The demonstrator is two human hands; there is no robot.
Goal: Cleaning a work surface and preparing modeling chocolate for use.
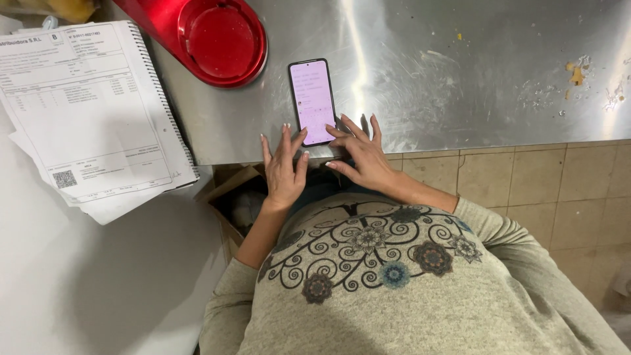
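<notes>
A black smartphone (313,100) with a lit pink screen lies flat on the steel counter (460,79), near its front edge. My left hand (284,169) rests at the counter edge just below the phone's lower left corner, fingers spread, one fingertip touching the screen's bottom. My right hand (360,154) sits to the phone's lower right, fingers spread, one fingertip on the lower part of the screen. Neither hand holds anything.
A red round machine base (213,36) stands behind the phone at the left. A spiral-bound pad with printed papers (85,112) lies on a white surface at the left. Crumbs and smears (577,72) dot the counter's right. Beige floor tiles (539,184) show below.
</notes>
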